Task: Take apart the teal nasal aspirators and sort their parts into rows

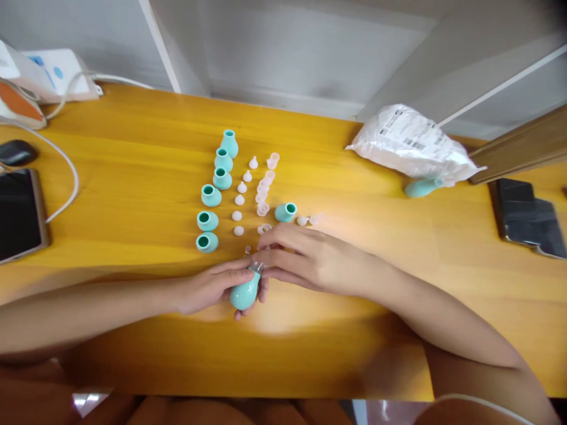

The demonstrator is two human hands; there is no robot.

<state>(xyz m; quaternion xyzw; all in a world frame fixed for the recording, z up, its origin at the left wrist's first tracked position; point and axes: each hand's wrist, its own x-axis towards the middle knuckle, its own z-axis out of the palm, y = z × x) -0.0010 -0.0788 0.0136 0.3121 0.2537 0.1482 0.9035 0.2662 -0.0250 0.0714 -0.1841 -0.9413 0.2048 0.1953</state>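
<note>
A teal nasal aspirator point(245, 293), a rounded squeeze bulb with a clear tip point(259, 268), is held tilted above the table's near half. My left hand point(217, 287) wraps around its bulb, thumb on top and fingers underneath. Bent over the clear tip, the fingers of my right hand point(305, 257) are closed on it, partly hiding it. Beyond my hands stand several open teal bulbs point(211, 195) in a column. Beside them run a column of small white pieces point(241, 187) and one of clear cups point(262, 192). Another open teal bulb point(284, 212) lies just past my right hand.
A small white piece point(302, 221) lies right of the nearest bulb. Farther right are a white plastic parcel point(411, 141), a teal aspirator point(422, 187) against it and dark phones point(522, 215). At left are a device with a dark screen point(20, 215), a mouse point(18, 153) and cables.
</note>
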